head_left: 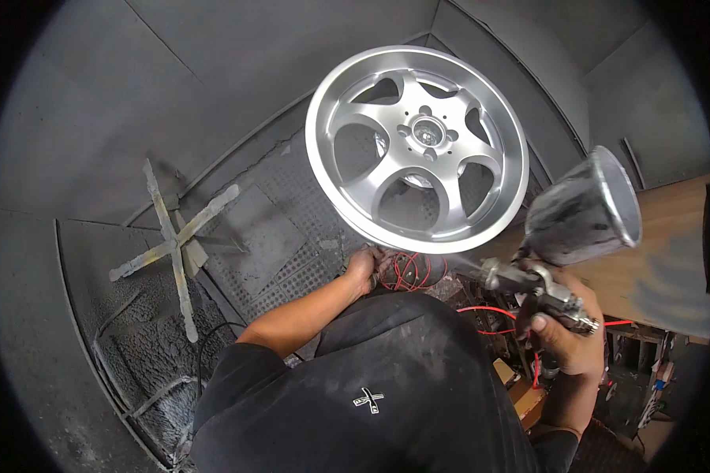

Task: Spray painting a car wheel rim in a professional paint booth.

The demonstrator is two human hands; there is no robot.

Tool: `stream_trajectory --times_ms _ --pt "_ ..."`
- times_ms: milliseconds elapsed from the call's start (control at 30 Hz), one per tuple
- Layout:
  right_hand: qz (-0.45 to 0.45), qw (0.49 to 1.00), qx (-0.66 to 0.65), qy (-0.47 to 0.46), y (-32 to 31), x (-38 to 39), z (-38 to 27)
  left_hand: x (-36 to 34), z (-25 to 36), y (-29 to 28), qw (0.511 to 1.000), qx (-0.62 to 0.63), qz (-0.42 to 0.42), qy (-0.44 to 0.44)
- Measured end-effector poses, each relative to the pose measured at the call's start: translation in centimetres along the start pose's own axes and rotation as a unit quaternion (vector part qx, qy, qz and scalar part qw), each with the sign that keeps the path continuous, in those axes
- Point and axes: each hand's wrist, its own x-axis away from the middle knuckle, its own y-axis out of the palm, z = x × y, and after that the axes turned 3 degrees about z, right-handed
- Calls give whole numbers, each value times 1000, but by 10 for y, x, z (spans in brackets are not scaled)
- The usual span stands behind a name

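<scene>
A silver alloy wheel (410,146) with wide curved spokes is held up in front of me, tilted, its face toward me. My right hand (569,343) is wrapped round a spray gun (517,277) with a paint-smeared metal cup (564,225) on top. The gun's nozzle points left at the wheel's near lower edge, and a faint mist hangs in front of it. Just below that edge my left hand (363,266) is closed, with its fingers curled. What it grips is hidden, and whatever supports the wheel is mostly out of sight behind it.
An X-shaped stand (175,243) crusted with pale paint is at the left. Grey booth walls (252,55) enclose the far side. A red hose (489,309) runs by the gun and coils below the wheel. Right are a wooden panel (670,252) and cluttered shelving (639,370).
</scene>
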Motion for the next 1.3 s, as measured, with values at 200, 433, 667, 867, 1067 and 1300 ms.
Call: stream_trajectory --times_ms 200,433,667,867,1067,1300 --pt "64 994 -63 -59 17 -45 1 3 -4 9 995 -17 -73 -64" --pt "252 960 28 -123 -14 -64 -11 13 -6 21 986 -37 -127 -98" --pt "330 940 47 -68 -49 -17 10 -2 -10 22 977 -51 -154 -139" --pt "234 959 -149 -58 -39 23 14 -13 -15 22 975 -53 -155 -153" --pt "277 956 -78 -59 -43 16 16 -17 -19 22 977 -55 -143 -146" --pt "300 953 -35 -24 -71 9 39 1 -7 32 982 -42 -109 -148"
